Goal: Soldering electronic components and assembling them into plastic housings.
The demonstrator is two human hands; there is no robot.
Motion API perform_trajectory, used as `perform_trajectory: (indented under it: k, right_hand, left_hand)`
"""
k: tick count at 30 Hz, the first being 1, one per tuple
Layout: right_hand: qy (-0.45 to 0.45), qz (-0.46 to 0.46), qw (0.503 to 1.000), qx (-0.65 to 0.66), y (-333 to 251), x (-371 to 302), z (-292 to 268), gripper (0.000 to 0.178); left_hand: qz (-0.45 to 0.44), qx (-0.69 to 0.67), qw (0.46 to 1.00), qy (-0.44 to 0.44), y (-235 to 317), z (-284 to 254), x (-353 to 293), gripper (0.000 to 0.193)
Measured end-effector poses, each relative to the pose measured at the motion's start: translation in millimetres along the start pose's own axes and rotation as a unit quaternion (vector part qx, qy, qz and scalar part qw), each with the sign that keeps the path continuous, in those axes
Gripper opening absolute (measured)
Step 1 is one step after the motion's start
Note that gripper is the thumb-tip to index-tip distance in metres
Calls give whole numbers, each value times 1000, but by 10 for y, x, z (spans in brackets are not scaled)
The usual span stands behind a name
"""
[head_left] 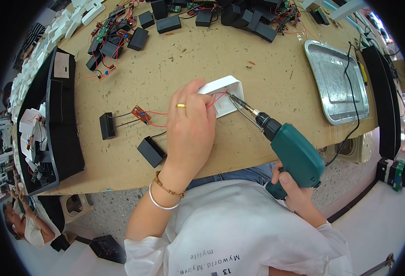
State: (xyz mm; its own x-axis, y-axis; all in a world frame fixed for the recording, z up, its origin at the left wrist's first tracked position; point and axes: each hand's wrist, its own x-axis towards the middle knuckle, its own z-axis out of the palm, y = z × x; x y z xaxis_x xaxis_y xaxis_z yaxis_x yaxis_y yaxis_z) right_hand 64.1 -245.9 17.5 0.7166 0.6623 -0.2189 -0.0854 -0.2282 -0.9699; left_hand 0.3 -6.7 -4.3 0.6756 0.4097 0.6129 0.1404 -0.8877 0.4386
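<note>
My left hand (191, 122) is closed on a white plastic housing (232, 85), with a red wire (217, 98) running from the fingers into it. In my right hand (294, 188) is the handle of a green soldering gun (296, 154). The gun's tip and a thin metal feed tube meet the end of the red wire inside the housing. Left of my left hand lies a small orange circuit board (141, 114) with red wires leading under the hand. Dark leads join this board to a black box (107, 126). A second black box (152, 152) rests beside my left wrist.
Black boxes (169, 25) and wired boards crowd the table's far edge. A metal tray (336, 87) sits at right, crossed by a black cable (353, 124). At left stands a black bin (64, 115) holding white housings. Another person (28, 221) is at lower left.
</note>
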Motion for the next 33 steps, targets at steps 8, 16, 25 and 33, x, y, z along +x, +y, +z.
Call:
perform_trajectory:
  k: [8,16,25,33]
  right_hand:
    - [-13,2,1000,14,-9,12,-3,57]
    - [0,-8,998,61,25,-11,5,64]
    - [-7,-31,998,56,90,-29,-16,64]
    - [-19,-42,998,41,130,-23,-45,64]
  left_hand:
    - [1,5,1000,4,-10,3,-5,24]
    - [-2,-1,1000,1,-7,1,6,22]
    - [-12,-4,1000,-5,-10,0,-2,22]
    - [45,13,998,37,23,-90,68,14]
